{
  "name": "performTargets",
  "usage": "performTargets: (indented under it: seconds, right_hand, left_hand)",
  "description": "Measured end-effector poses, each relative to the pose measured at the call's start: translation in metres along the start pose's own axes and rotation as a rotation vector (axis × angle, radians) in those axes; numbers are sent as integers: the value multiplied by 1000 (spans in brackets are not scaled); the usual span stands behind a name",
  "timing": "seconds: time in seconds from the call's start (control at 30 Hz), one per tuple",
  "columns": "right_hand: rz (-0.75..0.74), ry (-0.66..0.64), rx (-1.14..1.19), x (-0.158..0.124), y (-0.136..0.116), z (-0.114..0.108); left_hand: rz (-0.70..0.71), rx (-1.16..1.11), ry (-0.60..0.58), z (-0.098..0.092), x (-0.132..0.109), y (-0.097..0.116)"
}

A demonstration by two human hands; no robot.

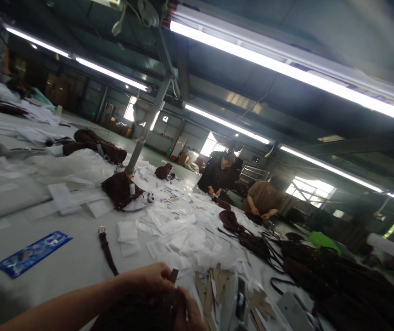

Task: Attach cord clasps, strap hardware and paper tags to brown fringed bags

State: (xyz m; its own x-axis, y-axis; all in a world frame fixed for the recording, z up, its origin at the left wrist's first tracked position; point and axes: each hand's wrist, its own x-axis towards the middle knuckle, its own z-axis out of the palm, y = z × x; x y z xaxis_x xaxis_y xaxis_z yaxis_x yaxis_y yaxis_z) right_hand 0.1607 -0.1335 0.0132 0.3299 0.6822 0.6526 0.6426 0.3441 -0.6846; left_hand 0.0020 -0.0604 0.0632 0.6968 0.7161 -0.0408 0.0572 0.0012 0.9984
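My left hand (150, 278) sits at the bottom of the view, fingers curled and pinching a small brown strap end (173, 275). My right hand (190, 312) is just below it, closed on a dark brown fuzzy piece (142, 312) that both hands hold together over the white table (62, 266). The lower part of the dark piece is cut off by the frame edge. A loose brown strap with a buckle (106, 248) lies on the table left of my hands.
White paper pieces (179, 230) and tan card strips (211, 289) litter the table. Dark brown bags (121, 189) and straps pile at right (321, 271). A blue packet (33, 253) lies left. A metal pole (145, 133) rises mid-table. Two people (217, 177) work across it.
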Motion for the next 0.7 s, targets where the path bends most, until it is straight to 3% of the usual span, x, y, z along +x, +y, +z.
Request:
performTargets:
  seconds: [0.13,0.3,0.37,0.5,0.57,0.7]
  right_hand:
    - [-204,-140,-9,11,4,-6]
    - [59,-222,173,18,-15,-6]
    - [138,-258,220,20,-20,-5]
    - [237,-246,144,19,-16,-5]
    - [167,-216,51,14,-7,-4]
    - [-172,-223,-48,-1,19,-2]
  left_hand:
    - [1,26,38,8,0,-8]
    - [23,-7,46,19,-16,-4]
    - [30,-79,-7,21,-23,-1]
    - [43,-250,-83,24,-26,-4]
    - [31,-256,-38,24,-22,-9]
    - [-10,-266,11,22,-13,-21]
